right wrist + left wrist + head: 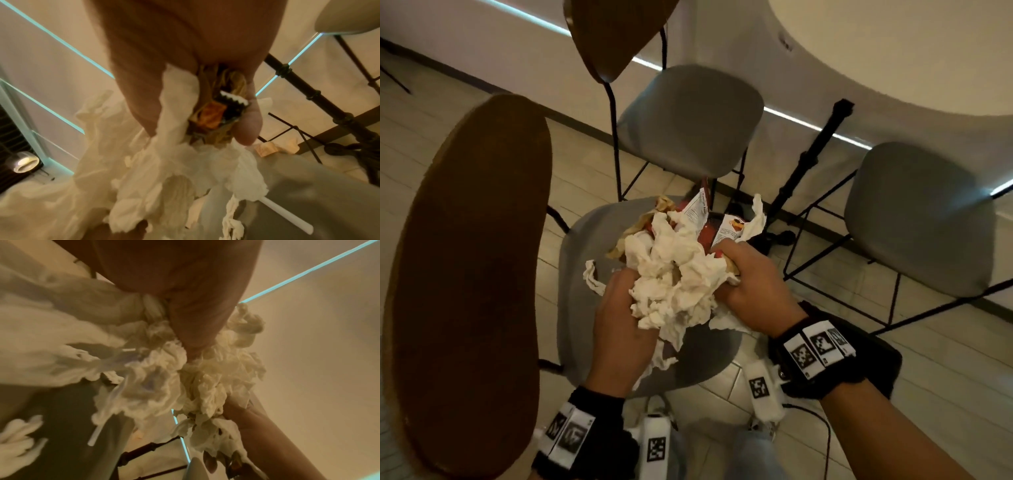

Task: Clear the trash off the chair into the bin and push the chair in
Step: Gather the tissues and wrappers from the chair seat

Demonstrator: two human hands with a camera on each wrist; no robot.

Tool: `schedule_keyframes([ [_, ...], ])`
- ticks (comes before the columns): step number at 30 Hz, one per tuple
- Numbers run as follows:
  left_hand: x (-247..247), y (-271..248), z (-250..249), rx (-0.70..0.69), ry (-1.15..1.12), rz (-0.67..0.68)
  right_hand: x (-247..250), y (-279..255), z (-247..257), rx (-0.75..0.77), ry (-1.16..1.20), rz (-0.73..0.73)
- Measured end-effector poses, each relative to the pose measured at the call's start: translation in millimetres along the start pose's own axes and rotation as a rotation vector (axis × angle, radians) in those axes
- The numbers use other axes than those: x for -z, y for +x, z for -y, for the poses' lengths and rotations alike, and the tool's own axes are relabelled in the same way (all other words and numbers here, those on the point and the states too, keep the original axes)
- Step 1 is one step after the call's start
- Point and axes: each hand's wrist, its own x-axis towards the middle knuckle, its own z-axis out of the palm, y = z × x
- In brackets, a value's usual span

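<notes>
A heap of crumpled white tissue (674,274) with red and white snack wrappers (702,219) is bunched over the grey seat of the chair (582,246), whose brown backrest (472,274) is at the left. My left hand (619,308) grips the tissue from the left. My right hand (743,270) grips tissue and wrappers from the right. In the left wrist view the tissue (185,378) hangs from my fingers. The right wrist view shows an orange and black wrapper (213,113) pinched with tissue (176,170), and a white plastic stick (287,216) lying on the seat.
A second grey chair (688,116) stands just beyond, a third (921,219) at the right, both partly under a white table (893,51). A black tripod (811,157) stands between them. Scraps lie on the floor (265,149). No bin is in view.
</notes>
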Motion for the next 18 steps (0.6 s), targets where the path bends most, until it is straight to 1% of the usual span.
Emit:
schedule_keyframes([
  [4, -13, -14, -46, -0.149, 0.075, 0.13, 34, -49, -16, -0.021, 0.09, -0.114],
  [7, -38, -22, -78, -0.224, 0.139, 0.301, 63, -91, -39, -0.044, 0.156, -0.203],
  [8, -52, -25, -89, -0.299, 0.146, 0.314, 72, -106, -49, -0.05, 0.165, -0.227],
  [10, -90, -31, -106, -0.533, 0.158, 0.278, 91, -135, -75, -0.067, 0.183, -0.27],
  [11, -112, -35, -113, -0.609, 0.167, 0.277, 100, -150, -88, -0.083, 0.188, -0.289],
  [12, -135, -39, -117, -0.639, 0.163, 0.298, 110, -165, -104, -0.103, 0.191, -0.305],
  [14, -184, -46, -120, -0.615, 0.193, 0.384, 130, -194, -139, -0.16, 0.189, -0.328],
  [18, -290, -60, -116, -0.58, 0.195, 0.636, 152, -243, -229, -0.29, 0.147, -0.331],
])
